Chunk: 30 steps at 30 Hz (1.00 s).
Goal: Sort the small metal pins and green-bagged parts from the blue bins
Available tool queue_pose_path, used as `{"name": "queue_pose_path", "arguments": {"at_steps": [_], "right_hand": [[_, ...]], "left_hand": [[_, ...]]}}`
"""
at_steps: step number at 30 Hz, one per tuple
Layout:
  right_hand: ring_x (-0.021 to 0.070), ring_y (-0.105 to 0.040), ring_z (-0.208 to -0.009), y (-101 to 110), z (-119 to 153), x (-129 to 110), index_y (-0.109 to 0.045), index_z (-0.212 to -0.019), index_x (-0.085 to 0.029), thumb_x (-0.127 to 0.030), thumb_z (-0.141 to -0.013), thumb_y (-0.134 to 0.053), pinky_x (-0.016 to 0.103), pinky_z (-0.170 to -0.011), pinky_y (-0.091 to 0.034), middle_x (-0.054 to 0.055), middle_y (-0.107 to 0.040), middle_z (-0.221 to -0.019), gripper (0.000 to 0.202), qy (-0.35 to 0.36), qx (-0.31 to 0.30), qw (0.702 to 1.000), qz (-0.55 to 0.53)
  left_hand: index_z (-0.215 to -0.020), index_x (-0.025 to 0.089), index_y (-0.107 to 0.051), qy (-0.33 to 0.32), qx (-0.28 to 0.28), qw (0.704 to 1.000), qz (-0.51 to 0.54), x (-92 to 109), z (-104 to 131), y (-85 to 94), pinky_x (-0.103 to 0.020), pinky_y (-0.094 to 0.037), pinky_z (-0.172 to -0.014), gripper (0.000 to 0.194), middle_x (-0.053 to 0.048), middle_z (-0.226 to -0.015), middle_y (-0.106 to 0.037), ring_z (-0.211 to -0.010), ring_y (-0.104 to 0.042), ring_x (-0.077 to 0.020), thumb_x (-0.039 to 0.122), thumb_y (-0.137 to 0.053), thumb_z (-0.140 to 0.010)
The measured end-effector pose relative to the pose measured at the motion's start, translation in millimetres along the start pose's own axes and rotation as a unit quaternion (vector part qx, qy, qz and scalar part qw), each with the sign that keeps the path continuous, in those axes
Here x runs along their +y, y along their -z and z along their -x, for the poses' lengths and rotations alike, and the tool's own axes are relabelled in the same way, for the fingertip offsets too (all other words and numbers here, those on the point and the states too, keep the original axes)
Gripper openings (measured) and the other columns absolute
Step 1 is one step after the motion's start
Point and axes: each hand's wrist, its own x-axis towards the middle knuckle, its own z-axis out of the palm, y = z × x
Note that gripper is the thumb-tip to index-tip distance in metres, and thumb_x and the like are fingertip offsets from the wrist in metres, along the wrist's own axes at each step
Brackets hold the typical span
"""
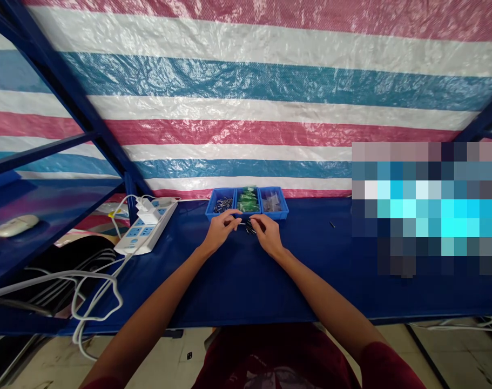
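Observation:
My left hand [221,231] and my right hand [269,233] face each other above the blue table, their fingertips a short gap apart. At the left fingertips shows the light end of a small thin rod [242,223], pinched between thumb and finger. The right thumb and fingers are pressed together; what is in them is too small to make out. A little heap of small black pieces [250,229] lies on the table between the hands. Just behind them stands a blue three-part tray [246,215].
The tray's compartments hold dark and silver rods [223,205], green packets [248,200] and clear bags [272,202]. One black rod [332,224] lies at right. A white power strip [146,229] with cables is at left; a pixelated area covers the right side.

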Motion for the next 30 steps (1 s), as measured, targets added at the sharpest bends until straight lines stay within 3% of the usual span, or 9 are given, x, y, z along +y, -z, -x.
{"name": "queue_pose_path", "arguments": {"at_steps": [6, 16, 23, 30], "right_hand": [[0.0134, -0.053, -0.06, -2.2, 1.9, 1.7, -0.067, -0.085, -0.02, -0.039, -0.089, -0.052, 0.026, -0.06, -0.045, 0.002, -0.06, -0.071, 0.025, 0.028, -0.047, 0.998, 0.005], [0.0138, -0.053, -0.062, -1.8, 1.8, 0.1, -0.066, -0.084, -0.02, -0.042, -0.09, -0.051, 0.025, -0.06, -0.044, 0.003, -0.059, -0.071, 0.028, 0.034, -0.063, 0.997, -0.007], [0.0138, -0.055, -0.059, -2.3, 1.4, 1.1, -0.064, -0.085, -0.019, -0.041, -0.092, -0.047, 0.025, -0.058, -0.044, 0.002, -0.061, -0.069, 0.029, -0.027, -0.019, 0.999, -0.036], [0.0141, -0.056, -0.058, -5.0, 1.6, 3.1, -0.065, -0.084, -0.018, -0.041, -0.091, -0.048, 0.025, -0.057, -0.044, 0.001, -0.061, -0.067, 0.03, -0.044, 0.001, 0.998, -0.053]], "left_hand": [[-0.109, 0.017, -0.059, 0.044, 0.017, 0.997, 0.059, 3.9, 1.7, -2.4, -0.019, -0.034, -0.046, 0.038, 0.007, -0.05, -0.051, -0.041, -0.04, -0.0078, 0.044, -0.061, -0.082], [-0.105, 0.017, -0.061, 0.07, 0.011, 0.993, 0.099, 9.1, 3.6, -5.6, -0.018, -0.028, -0.038, 0.036, 0.007, -0.044, -0.048, -0.035, -0.037, -0.0063, 0.043, -0.064, -0.081], [-0.098, 0.013, -0.067, 0.051, 0.042, 0.984, 0.163, 3.6, -0.8, -6.5, -0.023, -0.045, -0.048, 0.036, -0.002, -0.065, -0.064, -0.05, -0.055, -0.0109, 0.04, -0.071, -0.074], [-0.079, 0.013, -0.071, 0.063, 0.066, 0.978, 0.185, -0.5, -2.3, -12.4, -0.024, -0.047, -0.052, 0.025, -0.003, -0.068, -0.066, -0.053, -0.055, -0.0107, 0.034, -0.077, -0.067]]}}
